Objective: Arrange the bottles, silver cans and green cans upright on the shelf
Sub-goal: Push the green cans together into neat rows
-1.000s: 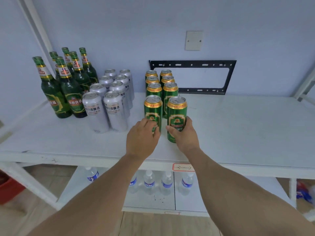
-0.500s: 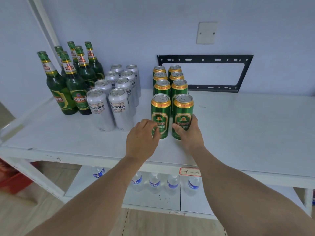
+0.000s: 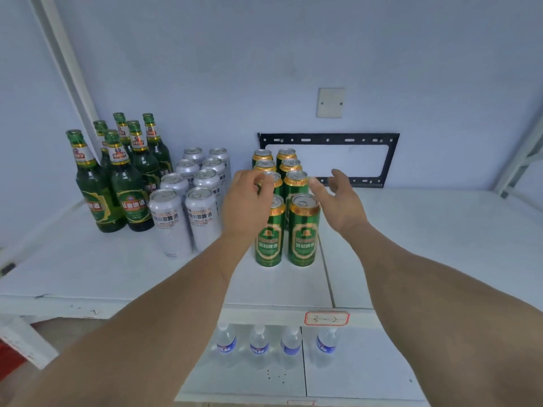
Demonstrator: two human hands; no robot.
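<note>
Several green bottles [image 3: 126, 183] stand upright at the left of the white shelf [image 3: 411, 245]. Beside them are several silver cans [image 3: 188, 218] in two rows, upright. Several green cans [image 3: 304, 230] stand upright in two rows at the middle. My left hand [image 3: 246, 201] hovers over the left row of green cans with loosely curled fingers, hiding part of the front left can. Raised beside the right row, my right hand [image 3: 340, 198] has its fingers spread and holds nothing.
A black metal bracket [image 3: 390, 160] and a blank wall plate [image 3: 330, 102] are on the wall behind. Several water bottles [image 3: 258, 345] stand on the lower shelf. A red-edged label [image 3: 326, 318] marks the shelf's front edge. Shelf posts rise at the far left and right.
Both hands let go of the two front green cans and lifted up and back over the rows. The camera view tilted down and drew closer.
</note>
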